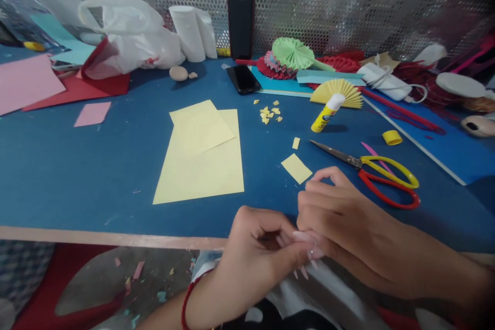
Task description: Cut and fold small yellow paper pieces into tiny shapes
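My left hand (pixel 257 252) and my right hand (pixel 348 232) meet over the table's front edge, fingertips pinched together. Anything between them is hidden by the fingers. Just beyond my right hand lies a small yellow paper rectangle (pixel 296 168), with a tinier yellow strip (pixel 296 143) above it. Scissors (pixel 360 163) with one yellow and one red handle rest to the right, blades pointing left. Larger pale yellow sheets (pixel 204 172) overlap left of centre. Several small yellow paper bits (pixel 266 114) form a loose pile. An uncapped glue stick (pixel 328 113) stands behind the scissors.
A yellow cap (pixel 392 137) sits right of the glue stick. Behind are a yellow paper fan (pixel 340 92), a green rosette (pixel 293 53), a flat phone (pixel 243 79) and an upright phone (pixel 241 26). A white plastic bag (pixel 135 36) and pink paper (pixel 27 82) occupy the left.
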Action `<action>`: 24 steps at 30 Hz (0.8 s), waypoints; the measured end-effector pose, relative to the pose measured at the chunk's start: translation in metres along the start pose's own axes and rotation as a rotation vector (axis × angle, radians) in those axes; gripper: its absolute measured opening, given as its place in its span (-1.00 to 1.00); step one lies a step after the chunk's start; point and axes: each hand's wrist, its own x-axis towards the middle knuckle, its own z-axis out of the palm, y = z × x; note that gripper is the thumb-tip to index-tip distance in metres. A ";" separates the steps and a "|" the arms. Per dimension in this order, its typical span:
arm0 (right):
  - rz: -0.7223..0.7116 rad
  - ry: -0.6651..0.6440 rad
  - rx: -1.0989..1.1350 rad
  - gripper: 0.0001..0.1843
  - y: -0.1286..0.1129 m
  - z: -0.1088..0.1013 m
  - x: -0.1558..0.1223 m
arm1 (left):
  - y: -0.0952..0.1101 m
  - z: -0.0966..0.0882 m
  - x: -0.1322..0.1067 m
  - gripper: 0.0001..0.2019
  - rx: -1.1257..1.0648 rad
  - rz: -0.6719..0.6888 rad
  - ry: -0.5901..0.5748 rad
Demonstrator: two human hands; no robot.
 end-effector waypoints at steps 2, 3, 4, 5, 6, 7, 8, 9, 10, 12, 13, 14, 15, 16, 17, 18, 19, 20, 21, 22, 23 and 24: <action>0.018 0.022 -0.001 -0.79 0.001 0.000 0.001 | 0.001 0.000 0.000 -0.80 0.000 0.033 0.008; 0.026 0.023 -0.007 -0.79 0.000 0.000 0.002 | 0.002 0.000 0.001 -0.81 0.019 0.059 0.013; 0.034 0.021 -0.014 -0.79 -0.001 0.001 0.004 | 0.002 0.000 0.001 -0.82 0.040 0.083 0.015; 0.041 0.020 -0.022 -0.78 -0.002 0.001 0.006 | 0.003 0.000 0.002 -0.82 0.066 0.099 0.011; 0.046 0.018 -0.025 -0.78 -0.003 0.001 0.007 | 0.004 -0.001 0.003 -0.83 0.088 0.109 0.008; 0.049 0.025 -0.030 -0.77 -0.003 0.001 0.008 | 0.005 -0.001 0.004 -0.84 0.103 0.113 0.000; 0.051 0.033 -0.035 -0.77 -0.003 0.000 0.008 | 0.006 -0.002 0.004 -0.86 0.106 0.114 -0.007; 0.066 0.056 -0.058 -0.78 0.000 -0.002 0.005 | 0.007 -0.002 0.004 -0.88 0.099 0.115 -0.010; 0.111 0.083 -0.112 -0.79 0.005 -0.005 0.000 | 0.009 -0.004 0.003 -0.88 0.087 0.116 -0.003; 0.280 0.170 -0.291 -0.79 0.024 -0.014 -0.019 | 0.012 -0.007 0.002 -0.87 0.045 0.112 0.044; 0.427 0.176 -0.407 -0.72 0.038 -0.019 -0.032 | 0.014 -0.009 0.001 -0.86 0.012 0.099 0.079; 0.530 0.206 -0.456 -0.67 0.053 -0.024 -0.048 | 0.015 -0.011 0.000 -0.84 -0.021 0.083 0.117; 0.597 0.215 -0.479 -0.63 0.068 -0.029 -0.063 | 0.016 -0.013 0.000 -0.84 -0.046 0.068 0.150; 0.654 0.200 -0.476 -0.63 0.083 -0.033 -0.079 | 0.017 -0.015 0.000 -0.84 -0.059 0.065 0.178; 0.700 0.190 -0.461 -0.66 0.095 -0.035 -0.092 | 0.018 -0.016 0.001 -0.85 -0.058 0.072 0.200; 0.733 0.164 -0.434 -0.68 0.105 -0.036 -0.104 | 0.019 -0.018 0.001 -0.85 -0.042 0.086 0.216; 0.756 0.143 -0.409 -0.71 0.111 -0.035 -0.112 | 0.020 -0.018 0.003 -0.86 -0.019 0.104 0.229; 0.768 0.124 -0.384 -0.73 0.114 -0.033 -0.117 | 0.021 -0.019 0.004 -0.87 0.006 0.118 0.237; 0.775 0.119 -0.369 -0.73 0.115 -0.030 -0.120 | 0.022 -0.019 0.005 -0.87 0.027 0.127 0.240; 0.779 0.120 -0.359 -0.74 0.113 -0.027 -0.120 | 0.023 -0.019 0.006 -0.87 0.042 0.129 0.237; 0.780 0.128 -0.353 -0.76 0.111 -0.025 -0.119 | 0.025 -0.019 0.006 -0.87 0.051 0.129 0.231; 0.781 0.142 -0.349 -0.78 0.108 -0.023 -0.116 | 0.026 -0.019 0.007 -0.87 0.054 0.131 0.227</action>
